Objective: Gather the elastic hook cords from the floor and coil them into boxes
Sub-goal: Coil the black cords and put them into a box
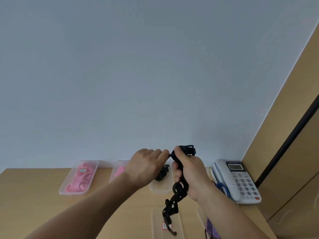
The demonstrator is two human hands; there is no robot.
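Left hand (146,167) and right hand (191,175) are raised together above the desk (34,195), nearly touching. We record the right hand as a curled fist gripping the black cord (171,207). A bunched part of the cord, with what looks like its hook, stands above the fist. The rest hangs below in linked loops, its lower end in front of a flat clear box (158,221) at the near edge. The left hand, knuckles up, pinches a short end of the same cord just beside the right thumb. We cannot tell which fingers make the pinch.

Along the back of the desk, against the wall, we note three clear boxes:
- The left box (72,192) holds pink cords (81,178) and bears a small label.
- The middle box (117,164), partly hidden by the left forearm, also shows pink.
- The third box (158,189), behind the hands, holds a second black cord (162,175).

A white telephone (236,180) sits at the right end of the desk, next to a wooden cabinet (293,135).
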